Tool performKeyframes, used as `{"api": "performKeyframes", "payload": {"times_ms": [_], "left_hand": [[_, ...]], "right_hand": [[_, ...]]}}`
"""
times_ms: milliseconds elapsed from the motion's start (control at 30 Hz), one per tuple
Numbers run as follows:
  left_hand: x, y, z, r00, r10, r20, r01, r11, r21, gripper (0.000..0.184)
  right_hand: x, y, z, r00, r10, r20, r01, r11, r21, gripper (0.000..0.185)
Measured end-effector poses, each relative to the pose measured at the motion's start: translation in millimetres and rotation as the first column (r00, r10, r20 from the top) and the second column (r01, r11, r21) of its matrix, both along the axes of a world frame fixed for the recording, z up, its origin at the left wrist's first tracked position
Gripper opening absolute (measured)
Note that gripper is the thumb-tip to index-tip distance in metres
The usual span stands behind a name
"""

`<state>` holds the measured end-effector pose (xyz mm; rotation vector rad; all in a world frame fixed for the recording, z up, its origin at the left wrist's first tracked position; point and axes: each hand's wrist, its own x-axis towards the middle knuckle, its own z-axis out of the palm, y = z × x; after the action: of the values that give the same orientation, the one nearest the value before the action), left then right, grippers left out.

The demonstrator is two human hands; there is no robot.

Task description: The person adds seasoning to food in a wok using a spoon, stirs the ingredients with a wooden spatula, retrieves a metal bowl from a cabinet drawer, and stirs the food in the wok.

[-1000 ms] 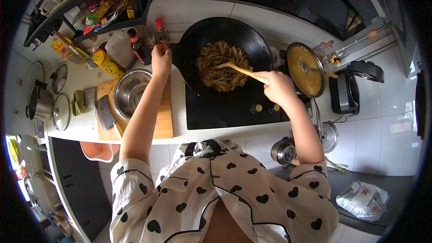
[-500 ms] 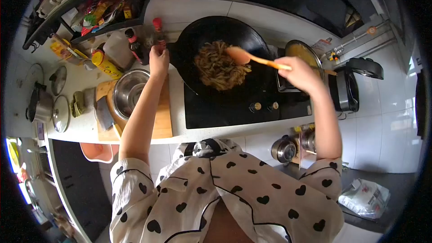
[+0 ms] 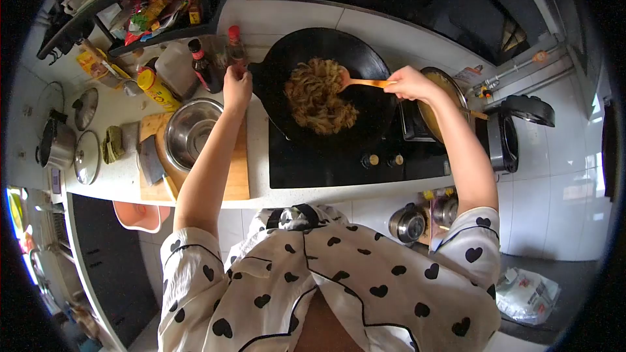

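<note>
A black wok sits on the cooktop, holding a heap of brown, shredded food. My right hand is closed around the handle of a wooden spatula, whose head is partly buried in the food's right side. At the wok's left edge, my left hand is closed at the wok's side handle, which the fingers mostly hide. Just behind that hand stands a red-capped bottle, and a dark sauce bottle is to its left.
A steel bowl and a cleaver lie on the wooden cutting board. Right of the wok is a round pan of yellowish contents. Two knobs sit on the black cooktop. A yellow canister stands at left.
My right hand has shifted left and slightly up with the spatula, and its head now sits deeper in the food. The heap has changed shape. My left hand stays by the wok's edge.
</note>
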<state>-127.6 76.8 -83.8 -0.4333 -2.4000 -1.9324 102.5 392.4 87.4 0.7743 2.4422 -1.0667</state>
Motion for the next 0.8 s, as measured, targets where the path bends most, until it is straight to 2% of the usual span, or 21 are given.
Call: {"api": "performKeyframes", "payload": {"times_ms": [100, 200, 233, 333, 433, 533, 633, 800], "left_hand": [[-3, -3, -4, 0.999, 0.011, -0.03, -0.012, 0.999, -0.042, 0.018], [0, -4, 1, 1.0, -0.012, 0.004, 0.012, 0.999, -0.034, 0.018], [0, -5, 2, 1.0, -0.017, 0.026, 0.018, 0.999, -0.038, 0.018], [4, -7, 4, 1.0, 0.008, 0.017, -0.007, 0.999, -0.046, 0.018], [6, -6, 7, 1.0, 0.03, 0.008, -0.029, 0.998, -0.06, 0.018], [6, -5, 7, 0.999, 0.037, 0.006, -0.036, 0.998, -0.049, 0.018], [9, -6, 10, 1.0, 0.019, 0.006, -0.018, 0.999, -0.031, 0.018], [12, -7, 16, 1.0, 0.01, -0.022, -0.01, 0.999, -0.038, 0.018]], "right_hand": [[-9, -26, 19, 0.936, 0.322, -0.144, -0.257, 0.902, 0.347, 0.025], [-20, -32, 63, 0.948, 0.319, 0.004, -0.279, 0.823, 0.494, 0.031], [-26, -30, 74, 0.945, 0.324, 0.04, -0.297, 0.804, 0.515, 0.028], [-49, -19, 75, 0.982, 0.151, 0.111, -0.187, 0.832, 0.522, 0.027], [-82, 2, 54, 0.983, 0.062, 0.171, -0.13, 0.9, 0.416, 0.03], [-102, -9, 37, 0.978, 0.201, -0.049, -0.174, 0.927, 0.331, 0.034], [-108, -40, 52, 0.897, 0.442, 0.025, -0.417, 0.824, 0.383, 0.038], [-97, -78, 80, 0.833, 0.505, 0.225, -0.522, 0.586, 0.619, 0.038]]}}
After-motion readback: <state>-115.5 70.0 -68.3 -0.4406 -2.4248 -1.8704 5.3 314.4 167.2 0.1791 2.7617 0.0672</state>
